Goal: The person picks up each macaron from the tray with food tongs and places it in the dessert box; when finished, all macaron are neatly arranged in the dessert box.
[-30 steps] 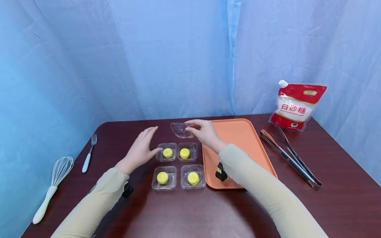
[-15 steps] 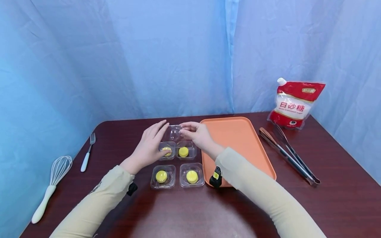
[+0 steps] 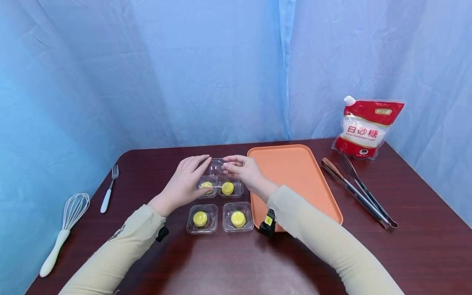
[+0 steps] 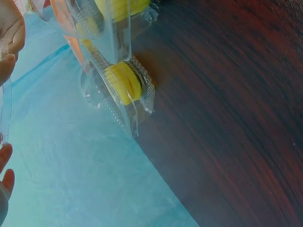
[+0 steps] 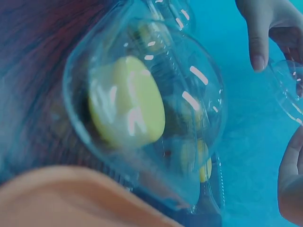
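A clear plastic lid (image 3: 217, 167) is held tilted up between both hands, over the back pair of clear boxes. My left hand (image 3: 182, 181) grips its left side, fingers at the top edge and thumb low. At the opposite edge, my right hand (image 3: 250, 174) pinches it between thumb and fingertips. Beneath are the back-left box (image 3: 201, 195) and back-right box (image 3: 239, 191), each with a round yellow piece like a macaron. Closer to me stand the front-left box (image 3: 212, 228) and front-right box (image 3: 248, 221), also holding yellow pieces. A clear dome (image 5: 191, 71) covers one in the right wrist view.
An orange tray (image 3: 291, 172) lies right of the boxes, under my right forearm. Beyond it are tongs (image 3: 359, 192) and a red-and-white sugar pouch (image 3: 365, 129). On the left lie a fork (image 3: 109, 190) and a whisk (image 3: 66, 229). A blue curtain (image 3: 206, 73) hangs behind the table.
My right hand has brought the lid left and lower over the back boxes. The left hand has moved right and taken hold of its left side.
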